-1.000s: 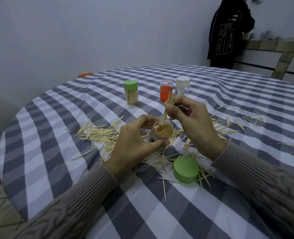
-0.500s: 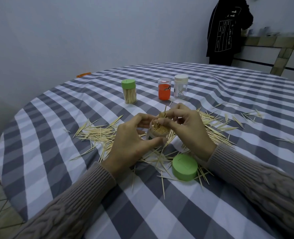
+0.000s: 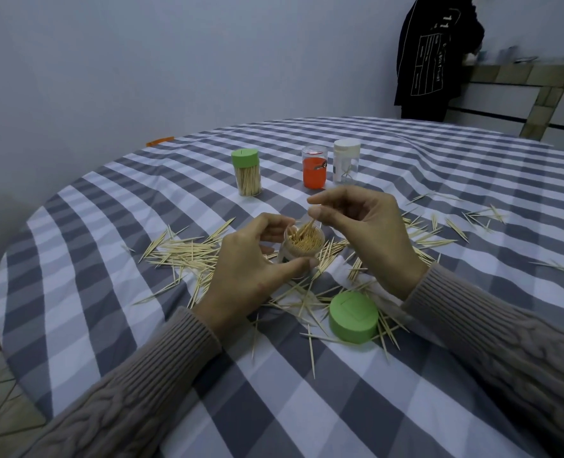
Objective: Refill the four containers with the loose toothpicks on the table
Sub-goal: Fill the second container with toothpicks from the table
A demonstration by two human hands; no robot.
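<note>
Left hand: the left hand (image 3: 244, 269) curls round the open jar (image 3: 299, 251) near the middle of the surface, thumb on the near side, fingers (image 3: 274, 224) round the far side, steadying it upright.
Right hand: the right hand (image 3: 370, 236) hovers just above and to the right of the jar mouth; thumb and forefinger are close together with a toothpick or two at their tips, slanting down into the jar. Whether they truly pinch it I cannot tell. The other fingers are loosely bent.
Open jar: clear, lidless, packed nearly full with toothpicks standing on end.
Green lid (image 3: 353, 317): lies flat on the cloth, near the person, just right of the jar, resting on several stray picks.
Loose toothpicks (image 3: 188, 251): scattered around the jar, a dense patch to its left, more fanned out to the right and in front.
Other containers: three stand in a row farther back. A green-capped jar (image 3: 247, 171) full of picks is on the left, an orange jar (image 3: 314, 166) in the middle and a white-capped jar (image 3: 346, 160) just beside it.
Surface (image 3: 406, 408): round, under a grey and white checked cloth.
Background: someone in a dark jacket (image 3: 434, 57) stands at a tiled counter (image 3: 538, 77).
</note>
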